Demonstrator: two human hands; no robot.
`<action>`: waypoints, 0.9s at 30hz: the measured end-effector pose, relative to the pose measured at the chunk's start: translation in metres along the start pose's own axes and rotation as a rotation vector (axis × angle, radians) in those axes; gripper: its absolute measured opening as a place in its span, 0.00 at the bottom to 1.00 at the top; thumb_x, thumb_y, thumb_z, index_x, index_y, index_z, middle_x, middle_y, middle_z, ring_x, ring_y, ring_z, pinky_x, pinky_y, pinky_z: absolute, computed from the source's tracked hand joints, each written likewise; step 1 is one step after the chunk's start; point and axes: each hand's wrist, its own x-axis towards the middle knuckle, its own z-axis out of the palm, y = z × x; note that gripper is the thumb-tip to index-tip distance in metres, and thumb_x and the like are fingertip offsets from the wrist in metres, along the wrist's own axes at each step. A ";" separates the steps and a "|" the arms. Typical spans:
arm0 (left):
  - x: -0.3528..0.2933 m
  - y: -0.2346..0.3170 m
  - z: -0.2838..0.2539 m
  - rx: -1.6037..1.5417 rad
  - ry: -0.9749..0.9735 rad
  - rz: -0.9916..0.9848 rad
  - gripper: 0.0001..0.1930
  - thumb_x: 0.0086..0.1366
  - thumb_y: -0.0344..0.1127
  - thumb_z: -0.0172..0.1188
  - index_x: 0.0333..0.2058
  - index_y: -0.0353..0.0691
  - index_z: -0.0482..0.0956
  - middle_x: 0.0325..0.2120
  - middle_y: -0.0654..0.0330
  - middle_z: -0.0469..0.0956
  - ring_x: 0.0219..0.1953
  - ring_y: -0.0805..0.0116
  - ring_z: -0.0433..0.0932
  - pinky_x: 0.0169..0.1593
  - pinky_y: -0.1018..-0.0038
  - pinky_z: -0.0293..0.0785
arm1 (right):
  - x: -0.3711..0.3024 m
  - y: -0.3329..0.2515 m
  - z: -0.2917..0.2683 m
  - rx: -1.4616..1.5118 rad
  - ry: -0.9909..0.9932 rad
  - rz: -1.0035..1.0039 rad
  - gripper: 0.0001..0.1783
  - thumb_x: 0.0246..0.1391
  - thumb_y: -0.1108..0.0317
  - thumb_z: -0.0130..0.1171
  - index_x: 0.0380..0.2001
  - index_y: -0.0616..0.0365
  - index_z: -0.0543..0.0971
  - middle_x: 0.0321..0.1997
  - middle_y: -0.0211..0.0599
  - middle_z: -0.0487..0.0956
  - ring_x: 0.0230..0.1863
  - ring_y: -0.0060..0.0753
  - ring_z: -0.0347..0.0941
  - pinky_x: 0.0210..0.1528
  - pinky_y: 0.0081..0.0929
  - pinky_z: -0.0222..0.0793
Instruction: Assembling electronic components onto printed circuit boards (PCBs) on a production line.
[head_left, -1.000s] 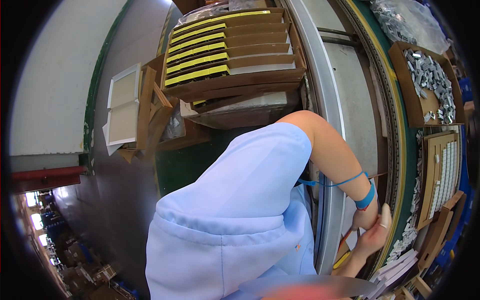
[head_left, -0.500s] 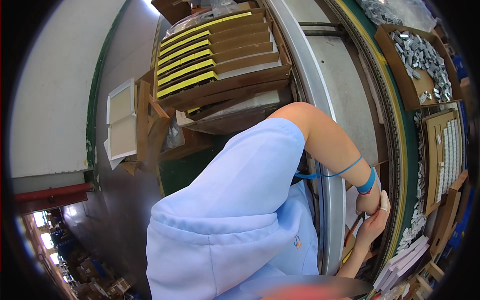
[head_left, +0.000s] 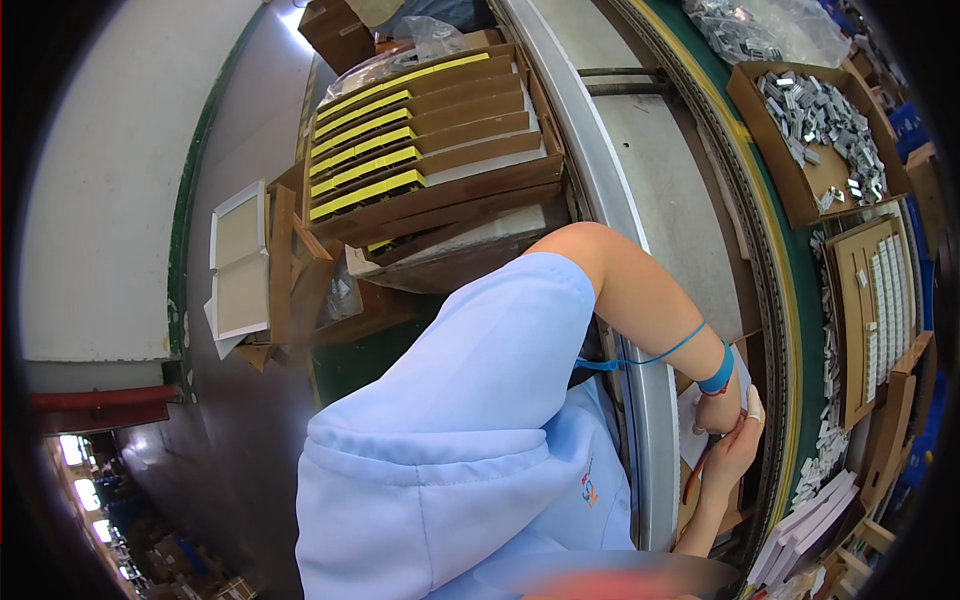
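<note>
Over the far side of the grey rail, my two hands meet at the lower right. My left hand (head_left: 714, 411), with a blue wrist strap (head_left: 717, 372) and cord, is bent inward with its fingers mostly hidden; it looks closed, but what it holds cannot be made out. My right hand (head_left: 733, 456) comes up from below, fingers curled against the left hand, a pale cover on one fingertip. Orange-handled pliers (head_left: 692, 482) show beside its palm, seemingly held there, jaws mostly hidden. A whitish piece (head_left: 741, 368) sticks out beyond the left wrist.
A carton (head_left: 450, 195) with cardboard dividers and rows of yellow-topped parts stands upper left. A metal rail (head_left: 590, 130) runs alongside me. Across the conveyor edge are a box (head_left: 800, 205) of small metal parts, a tray (head_left: 855, 300) of white pieces and stacked white strips (head_left: 805, 525).
The whole view has shifted slightly. The pliers' dark jaws, seen between my hands before, are now mostly hidden. My hands stay together, with the right fingers a little higher against the left hand.
</note>
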 end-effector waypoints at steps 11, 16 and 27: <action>0.010 -0.004 -0.003 0.011 0.050 -0.019 0.17 0.57 0.41 0.55 0.35 0.32 0.80 0.34 0.46 0.80 0.37 0.46 0.78 0.42 0.57 0.72 | -0.013 0.035 0.009 -0.270 -0.338 0.136 0.26 0.47 0.76 0.58 0.52 0.60 0.68 0.47 0.53 0.70 0.50 0.59 0.67 0.51 0.46 0.63; 0.009 -0.001 -0.003 -0.003 0.092 -0.023 0.17 0.56 0.41 0.55 0.35 0.32 0.80 0.34 0.45 0.80 0.37 0.46 0.78 0.42 0.57 0.72 | -0.013 0.034 0.009 -0.198 -0.285 0.137 0.27 0.44 0.74 0.62 0.51 0.60 0.69 0.47 0.53 0.70 0.50 0.59 0.66 0.51 0.46 0.62; 0.007 0.002 -0.005 0.008 0.147 -0.012 0.17 0.56 0.41 0.55 0.35 0.32 0.80 0.33 0.44 0.80 0.36 0.46 0.78 0.41 0.56 0.72 | -0.013 0.037 0.007 -0.185 -0.254 0.114 0.23 0.43 0.74 0.63 0.46 0.63 0.73 0.45 0.54 0.74 0.48 0.58 0.70 0.49 0.44 0.65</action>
